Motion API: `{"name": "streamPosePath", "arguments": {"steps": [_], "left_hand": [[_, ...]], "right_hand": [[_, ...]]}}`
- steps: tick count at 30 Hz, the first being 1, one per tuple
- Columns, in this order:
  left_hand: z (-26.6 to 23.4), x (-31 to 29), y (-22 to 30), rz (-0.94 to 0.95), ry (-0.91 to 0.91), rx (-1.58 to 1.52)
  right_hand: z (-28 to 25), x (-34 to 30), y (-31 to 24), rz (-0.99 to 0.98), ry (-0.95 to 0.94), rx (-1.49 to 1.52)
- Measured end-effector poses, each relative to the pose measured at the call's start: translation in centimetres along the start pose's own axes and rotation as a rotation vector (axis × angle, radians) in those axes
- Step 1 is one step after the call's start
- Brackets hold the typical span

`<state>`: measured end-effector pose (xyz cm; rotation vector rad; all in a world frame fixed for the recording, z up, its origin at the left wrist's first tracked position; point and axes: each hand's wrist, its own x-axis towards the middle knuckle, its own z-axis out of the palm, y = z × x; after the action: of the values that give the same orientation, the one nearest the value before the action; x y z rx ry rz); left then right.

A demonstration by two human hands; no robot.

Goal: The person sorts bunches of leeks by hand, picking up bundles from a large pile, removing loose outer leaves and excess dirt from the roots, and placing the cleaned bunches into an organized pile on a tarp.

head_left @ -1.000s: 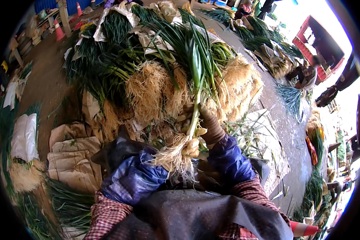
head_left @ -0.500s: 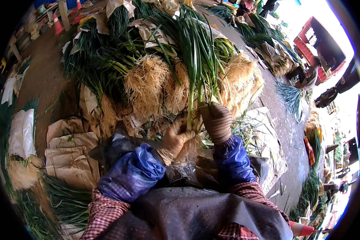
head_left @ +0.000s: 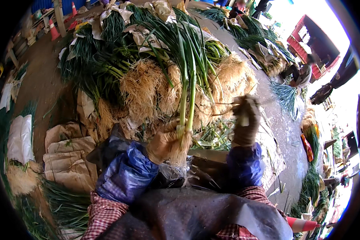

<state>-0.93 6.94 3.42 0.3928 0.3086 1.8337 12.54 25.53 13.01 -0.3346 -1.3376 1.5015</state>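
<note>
My left hand (head_left: 164, 142), in a tan glove, is closed round the lower white stalks of a few long green onions (head_left: 192, 94). Their pale roots hang below the fingers, and their dark green leaves stretch away over the pile. Off to the right, my right hand (head_left: 246, 122), in a brown striped glove, is raised apart from the onions. It is smeared by motion, and thin brownish strips trail from its left side. Whether the fingers grip anything cannot be made out.
Ahead lies a large heap of green onions with bushy roots (head_left: 142, 82). Folded brown paper sacks (head_left: 70, 158) lie to the left. Leaf scraps (head_left: 214, 138) cover a pale sheet on the right. A dark apron (head_left: 188, 212) covers my lap. A person (head_left: 302, 74) sits farther right.
My right hand has left the onion stalks and swung right, now blurred. My left hand has kept its hold on the onions and shifted slightly left.
</note>
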Motion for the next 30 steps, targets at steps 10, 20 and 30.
{"name": "streamPosePath", "arguments": {"steps": [10,20,30], "left_hand": [[-0.7,-0.3,-1.5,-0.061,-0.266,-0.084],[-2.2,0.0,-0.7,0.054,0.128,0.268],[-0.6,0.2,-1.9,0.138,0.169,0.799]], "right_hand": [[5.3,-0.9,5.4,0.817,-0.304,0.43],[-3.1,-2.9,10.1,-0.01,-1.054,-1.409],[2.8,3.3,6.4,0.57,-0.315,-0.467]]}}
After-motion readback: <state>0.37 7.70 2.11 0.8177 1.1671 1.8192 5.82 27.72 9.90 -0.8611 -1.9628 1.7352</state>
